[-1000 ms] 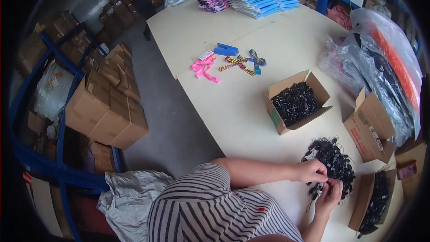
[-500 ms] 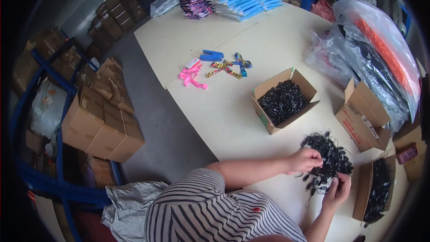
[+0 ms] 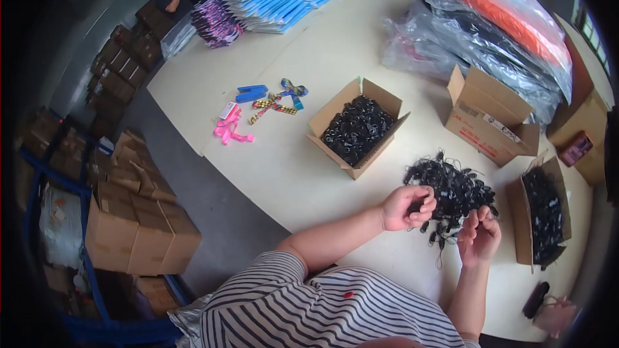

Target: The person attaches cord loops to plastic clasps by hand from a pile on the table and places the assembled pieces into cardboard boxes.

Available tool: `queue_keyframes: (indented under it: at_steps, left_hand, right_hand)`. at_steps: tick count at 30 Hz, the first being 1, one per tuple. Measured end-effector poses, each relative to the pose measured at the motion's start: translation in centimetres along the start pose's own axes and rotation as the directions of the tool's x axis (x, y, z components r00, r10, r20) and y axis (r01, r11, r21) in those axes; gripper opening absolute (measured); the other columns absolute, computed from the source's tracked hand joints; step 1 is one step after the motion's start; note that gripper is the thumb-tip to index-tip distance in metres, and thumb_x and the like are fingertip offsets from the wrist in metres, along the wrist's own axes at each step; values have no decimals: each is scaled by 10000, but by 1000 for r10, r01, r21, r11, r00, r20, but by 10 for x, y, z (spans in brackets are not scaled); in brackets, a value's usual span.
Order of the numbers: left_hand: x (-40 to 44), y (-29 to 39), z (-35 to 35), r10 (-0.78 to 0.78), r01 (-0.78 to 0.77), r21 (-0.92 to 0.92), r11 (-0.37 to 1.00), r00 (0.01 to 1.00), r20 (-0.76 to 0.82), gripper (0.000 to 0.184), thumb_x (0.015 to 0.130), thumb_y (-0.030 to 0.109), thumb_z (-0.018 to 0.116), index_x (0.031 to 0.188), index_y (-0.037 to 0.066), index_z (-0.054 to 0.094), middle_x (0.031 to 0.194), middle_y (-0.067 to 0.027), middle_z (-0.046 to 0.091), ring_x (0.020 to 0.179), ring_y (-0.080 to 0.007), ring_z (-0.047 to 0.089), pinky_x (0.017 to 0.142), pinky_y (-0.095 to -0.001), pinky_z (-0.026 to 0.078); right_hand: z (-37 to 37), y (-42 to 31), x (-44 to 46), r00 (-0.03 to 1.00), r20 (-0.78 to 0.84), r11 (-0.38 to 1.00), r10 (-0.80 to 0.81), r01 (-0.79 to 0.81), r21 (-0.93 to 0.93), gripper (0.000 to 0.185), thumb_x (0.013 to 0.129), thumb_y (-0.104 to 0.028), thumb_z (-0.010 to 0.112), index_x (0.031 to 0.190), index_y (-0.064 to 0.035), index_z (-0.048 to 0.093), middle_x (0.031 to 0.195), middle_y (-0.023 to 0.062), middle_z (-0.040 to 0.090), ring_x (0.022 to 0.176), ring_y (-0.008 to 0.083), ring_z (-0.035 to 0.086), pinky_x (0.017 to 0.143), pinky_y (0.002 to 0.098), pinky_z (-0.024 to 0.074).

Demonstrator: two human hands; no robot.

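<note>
Black piece: in the left hand, at the pile's left edge; fingers hide its long axis and pointing
Black pile: on the surface; loops point mixed ways
Right hand: beside the pile's lower right, fingers bent; cannot tell whether holding anything

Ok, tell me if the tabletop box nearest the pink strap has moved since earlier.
No: judged against the pink strap, the box keeps its place on the table; the view shifted.
</note>
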State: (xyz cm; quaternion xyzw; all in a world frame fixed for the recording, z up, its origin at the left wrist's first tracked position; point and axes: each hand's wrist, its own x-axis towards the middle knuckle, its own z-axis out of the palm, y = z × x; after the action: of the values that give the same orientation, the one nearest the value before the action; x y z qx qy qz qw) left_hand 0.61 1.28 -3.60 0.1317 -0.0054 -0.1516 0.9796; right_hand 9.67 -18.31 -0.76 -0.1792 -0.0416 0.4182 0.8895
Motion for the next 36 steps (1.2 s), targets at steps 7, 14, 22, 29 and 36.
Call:
queue_keyframes:
  at_steps: [7, 14, 22, 29, 36]
  left_hand:
    - [0, 0, -1, 15, -15, -1, 1000, 1000, -2, 181, 837, 211, 419, 710, 81, 423, 641, -19, 417, 445, -90, 341, 360, -195, 234]
    - [1, -2, -4, 27, -27, 9, 1000, 1000, -6, 179, 824, 190, 420, 795, 44, 520, 656, -40, 471, 434, -100, 364, 354, -212, 268]
    - [-1, -5, -1, 37, -26, 93, 995, 992, -122, 95, 777, 121, 434, 803, 60, 502, 654, -22, 457, 443, -84, 360, 347, -202, 252]
    - [-1, -4, 1, 37, -21, 125, 992, 991, -125, 112, 793, 145, 447, 818, 62, 517, 611, 3, 420, 463, -71, 339, 371, -194, 247]
    - [0, -5, -1, 47, -31, 136, 990, 992, -117, 112, 801, 146, 458, 826, 56, 520, 594, 7, 419, 460, -66, 333, 369, -192, 237]
  right_hand:
    - [16, 2, -2, 991, -125, 999, 46, -44, 15, 136, 838, -144, 409, 776, -30, 447, 658, 103, 488, 484, 185, 470, 383, 273, 421]
    - [20, 5, -6, 985, -134, 900, 107, -153, -408, 246, 919, -286, 434, 895, -49, 497, 548, 28, 453, 394, 96, 399, 314, 203, 284]
    - [6, 29, -12, 992, -15, 60, 129, -23, -998, 49, 793, -57, 545, 819, -21, 567, 534, 7, 477, 429, 94, 398, 414, 223, 309]
    - [14, 39, -13, 991, -25, -574, 130, 55, -817, 172, 623, -51, 654, 756, -11, 554, 521, 98, 498, 465, 210, 495, 473, 330, 390]
    - [2, 38, -11, 985, 82, -605, 151, 157, -781, 153, 621, -67, 644, 735, -9, 560, 566, 119, 540, 499, 259, 525, 501, 351, 414]
